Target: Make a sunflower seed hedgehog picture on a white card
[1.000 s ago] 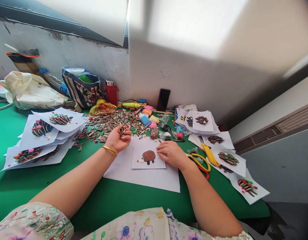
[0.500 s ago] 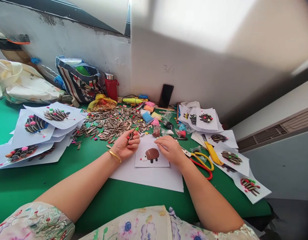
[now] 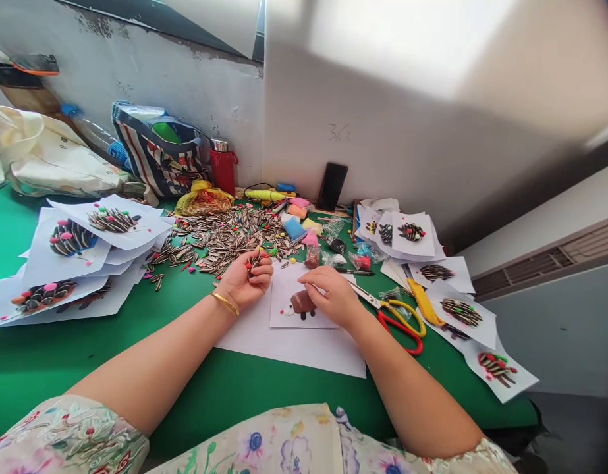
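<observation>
Sunflower seeds (image 3: 254, 262), mixed with small red, green and yellow bits, are cupped in my left hand (image 3: 244, 280), its fingers curled round them. My right hand (image 3: 332, 294) hovers at the upper right of a small white card (image 3: 282, 289), thumb and forefinger pinched together; whatever is between them is too small to name. On the card sits a brown clay hedgehog (image 3: 301, 303) with a white face, dark feet and small red dots. My right fingers partly cover its back. Larger white sheets (image 3: 294, 352) lie beneath the card.
A heap of sunflower seeds (image 3: 224, 240) spreads behind my left hand. Scissors (image 3: 402, 319) and a yellow utility knife (image 3: 425, 303) lie right. Finished seed-hedgehog cards are stacked left (image 3: 76, 263) and right (image 3: 462, 309). Clay packets (image 3: 311, 253), a phone (image 3: 332, 186) and a red flask (image 3: 222, 168) stand behind.
My right hand has moved slightly left and down, from the card's upper right edge to over the hedgehog's back. My left hand stays closed round the seeds. The view has shifted slightly.
</observation>
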The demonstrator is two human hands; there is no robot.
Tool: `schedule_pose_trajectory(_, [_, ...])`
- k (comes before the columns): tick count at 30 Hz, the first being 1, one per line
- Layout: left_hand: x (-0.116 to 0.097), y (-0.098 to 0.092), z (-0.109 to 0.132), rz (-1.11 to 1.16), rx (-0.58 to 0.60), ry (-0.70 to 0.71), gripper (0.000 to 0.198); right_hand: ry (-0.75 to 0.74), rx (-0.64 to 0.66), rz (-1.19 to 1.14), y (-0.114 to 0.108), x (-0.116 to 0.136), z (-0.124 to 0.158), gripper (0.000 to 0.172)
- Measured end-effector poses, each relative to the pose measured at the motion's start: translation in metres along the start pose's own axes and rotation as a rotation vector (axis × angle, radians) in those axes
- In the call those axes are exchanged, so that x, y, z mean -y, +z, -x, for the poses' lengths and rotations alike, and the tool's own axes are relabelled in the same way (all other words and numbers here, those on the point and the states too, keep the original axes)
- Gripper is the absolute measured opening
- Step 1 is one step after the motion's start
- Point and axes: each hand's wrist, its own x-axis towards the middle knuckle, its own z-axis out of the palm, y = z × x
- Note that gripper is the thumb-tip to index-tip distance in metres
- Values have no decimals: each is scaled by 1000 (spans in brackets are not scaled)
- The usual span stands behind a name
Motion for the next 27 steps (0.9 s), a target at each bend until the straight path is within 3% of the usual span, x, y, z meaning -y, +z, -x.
schedule_pose_trajectory(8, [10, -2, 0, -168, 16, -82, 16, 202, -11, -51, 11, 9, -34, 27])
schedule_pose_trajectory(14, [13, -5, 0, -252, 8, -101, 18, 245, 57, -92, 28, 15, -48, 13])
schedule_pose_trajectory(17, [12, -4, 1, -248, 8, -68, 19, 288, 10, -99, 22, 8, -45, 13])
schedule_pose_trajectory(22, [14, -1, 2, -245, -19, -20, 19, 504, -53, 14, -3, -15, -39, 26])
schedule_pose_trajectory(27, [13, 0, 2, -215, -25, -26, 17, 474, -58, 55, -8, -21, -36, 25])
